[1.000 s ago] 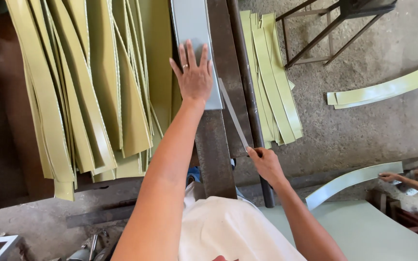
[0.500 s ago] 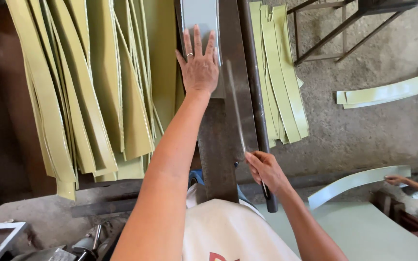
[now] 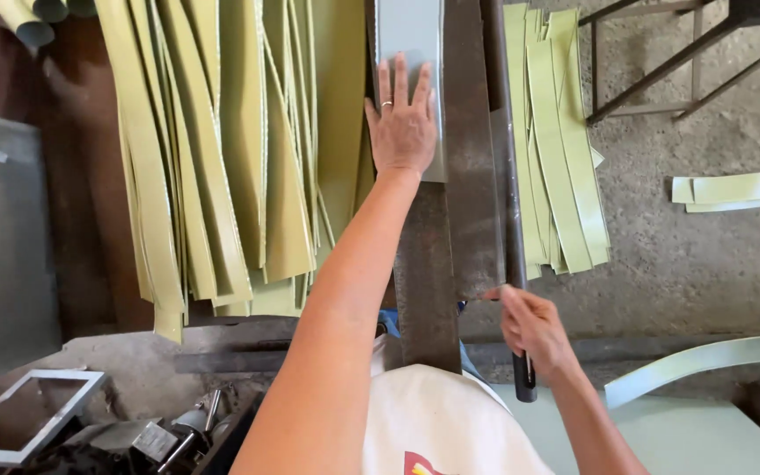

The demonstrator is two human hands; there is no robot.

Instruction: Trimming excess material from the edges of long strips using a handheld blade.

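Bare arms, a ring on the left hand point(image 3: 402, 127), and a white printed shirt

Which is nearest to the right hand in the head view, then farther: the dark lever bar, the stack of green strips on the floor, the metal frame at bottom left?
1. Dark lever bar, in the right hand.
2. Stack of green strips, above it.
3. Metal frame, far left.

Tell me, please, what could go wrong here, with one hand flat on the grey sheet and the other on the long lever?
1. The left hand lies flat on the grey sheet, close beside the dark blade bar; fingers might get pinched or cut.
2. The right hand holds the lever near its end; its grip may slip.
3. The sheet's edges look sharp.
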